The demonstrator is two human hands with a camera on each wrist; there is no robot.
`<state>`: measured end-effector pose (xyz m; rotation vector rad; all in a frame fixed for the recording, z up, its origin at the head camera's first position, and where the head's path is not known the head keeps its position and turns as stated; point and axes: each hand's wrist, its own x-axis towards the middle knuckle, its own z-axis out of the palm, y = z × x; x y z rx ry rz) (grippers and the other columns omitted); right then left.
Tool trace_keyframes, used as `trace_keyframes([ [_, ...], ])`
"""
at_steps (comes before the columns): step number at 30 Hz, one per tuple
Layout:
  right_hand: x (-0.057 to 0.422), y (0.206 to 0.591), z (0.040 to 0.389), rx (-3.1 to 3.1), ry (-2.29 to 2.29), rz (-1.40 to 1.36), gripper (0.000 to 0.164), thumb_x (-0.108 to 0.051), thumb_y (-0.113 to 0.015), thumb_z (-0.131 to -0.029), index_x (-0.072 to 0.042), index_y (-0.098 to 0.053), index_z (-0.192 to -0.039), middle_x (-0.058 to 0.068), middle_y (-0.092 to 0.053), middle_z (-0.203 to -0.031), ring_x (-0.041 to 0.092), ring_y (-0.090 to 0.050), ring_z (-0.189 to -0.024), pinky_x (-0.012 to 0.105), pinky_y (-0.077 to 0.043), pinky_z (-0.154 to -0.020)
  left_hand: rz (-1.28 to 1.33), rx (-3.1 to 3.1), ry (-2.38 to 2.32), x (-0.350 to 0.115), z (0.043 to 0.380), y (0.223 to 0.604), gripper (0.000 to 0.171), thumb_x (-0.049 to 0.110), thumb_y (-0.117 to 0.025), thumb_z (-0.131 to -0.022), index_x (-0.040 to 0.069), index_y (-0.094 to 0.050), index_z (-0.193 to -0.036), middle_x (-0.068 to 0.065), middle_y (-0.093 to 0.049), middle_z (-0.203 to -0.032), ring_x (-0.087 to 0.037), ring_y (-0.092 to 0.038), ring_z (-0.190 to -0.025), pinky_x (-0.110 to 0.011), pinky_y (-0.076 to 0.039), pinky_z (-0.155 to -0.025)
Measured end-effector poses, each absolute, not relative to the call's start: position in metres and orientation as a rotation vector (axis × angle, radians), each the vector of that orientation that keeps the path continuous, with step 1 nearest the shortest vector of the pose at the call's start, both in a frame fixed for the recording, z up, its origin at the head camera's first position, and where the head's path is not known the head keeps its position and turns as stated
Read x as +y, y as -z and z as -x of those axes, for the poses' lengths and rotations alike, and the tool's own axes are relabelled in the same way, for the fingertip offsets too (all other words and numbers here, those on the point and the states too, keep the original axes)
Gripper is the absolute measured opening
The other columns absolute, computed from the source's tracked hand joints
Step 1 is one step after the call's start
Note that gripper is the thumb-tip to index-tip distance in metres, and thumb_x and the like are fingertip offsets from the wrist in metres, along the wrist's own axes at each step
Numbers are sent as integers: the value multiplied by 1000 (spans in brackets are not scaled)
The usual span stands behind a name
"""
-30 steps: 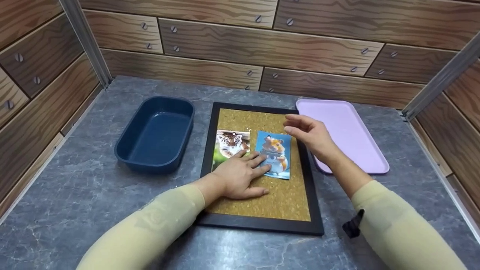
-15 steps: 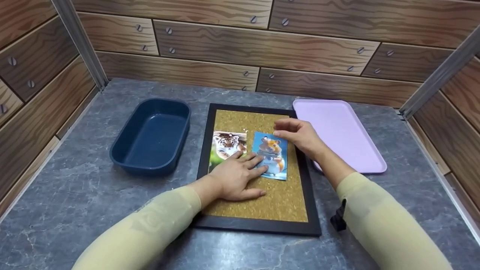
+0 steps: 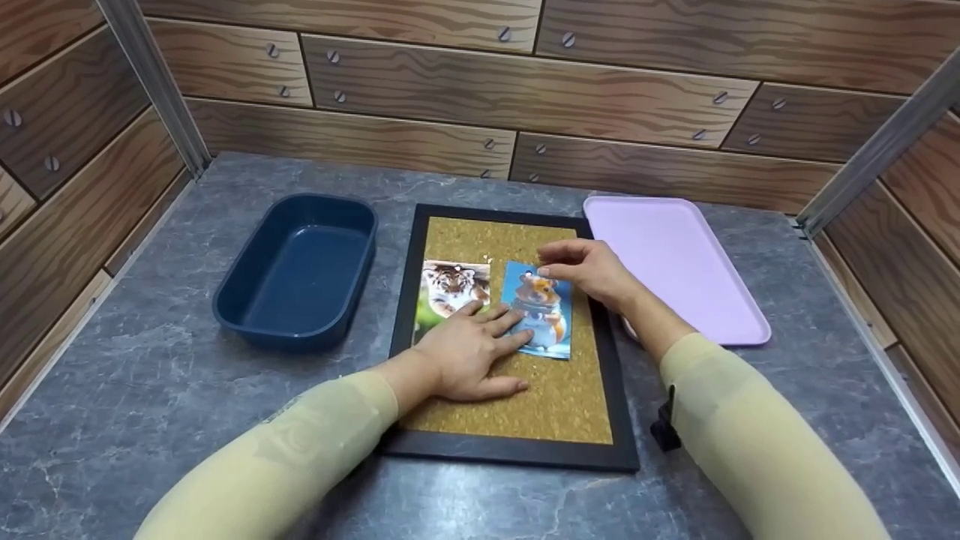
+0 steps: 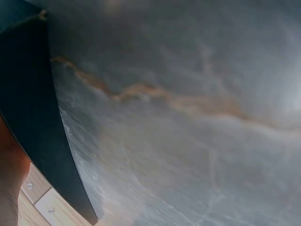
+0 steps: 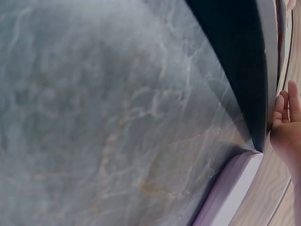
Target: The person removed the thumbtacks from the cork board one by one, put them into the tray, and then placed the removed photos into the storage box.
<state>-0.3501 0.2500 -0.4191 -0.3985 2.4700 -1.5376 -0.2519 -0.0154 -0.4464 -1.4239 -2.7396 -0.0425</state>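
Note:
My left hand (image 3: 469,352) lies flat with fingers spread on the cork board (image 3: 540,397) and the lower parts of two pictures. The tiger picture (image 3: 454,283) sits at left, its lower right under the hand; the hamster picture (image 3: 546,319) is at right, with fingertips on its left edge. My right hand (image 3: 589,274) is bent over the hamster picture's top right corner. Its thumb and forefinger stand apart with a gap, thumb tip close to a small dark spot at the picture's top. In the right wrist view this hand (image 5: 287,120) shows beyond the board's black frame (image 5: 240,47).
A dark blue bin (image 3: 300,262) stands left of the board. A lilac tray (image 3: 675,270) lies at right, its near-left side beside the frame (image 3: 517,450). Small white specks (image 3: 487,259) show near the tiger picture's top right corner. Wood-patterned panels (image 3: 420,75) enclose the grey tabletop (image 3: 135,375).
My right hand has moved left and slightly down, from above the board's right edge to the hamster picture's top. The left hand has stayed in place; the head view has shifted slightly.

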Motion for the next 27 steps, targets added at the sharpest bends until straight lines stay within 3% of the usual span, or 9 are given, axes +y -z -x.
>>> trace_keyframes([
  [10, 249, 419, 358, 2500, 1498, 409, 42, -10, -81, -96, 3, -71, -134, 21, -71, -132, 30, -67, -122, 24, -53, -94, 1432, -2741, 42, -16, 253, 447, 85, 78, -29, -103, 21, -41, -166, -9, -34, -171, -29, -34, -156, -55, -25, -126],
  [17, 249, 418, 363, 2499, 1504, 420, 41, -8, -81, -95, 5, -71, -132, 23, -73, -128, 19, -70, -112, 22, -54, -92, 1431, -2727, 48, -16, 252, 446, 84, 77, -30, -104, 21, -42, -165, -9, -35, -170, -29, -35, -156, -55, -26, -126],
  [27, 253, 416, 365, 2454, 1340, 442, 42, -12, -80, -97, -2, -71, -137, 18, -71, -134, 29, -65, -124, 34, -52, -101, 1434, -2710, 64, -17, 251, 447, 82, 75, -34, -104, 20, -43, -165, -10, -37, -169, -29, -36, -155, -55, -27, -126],
])
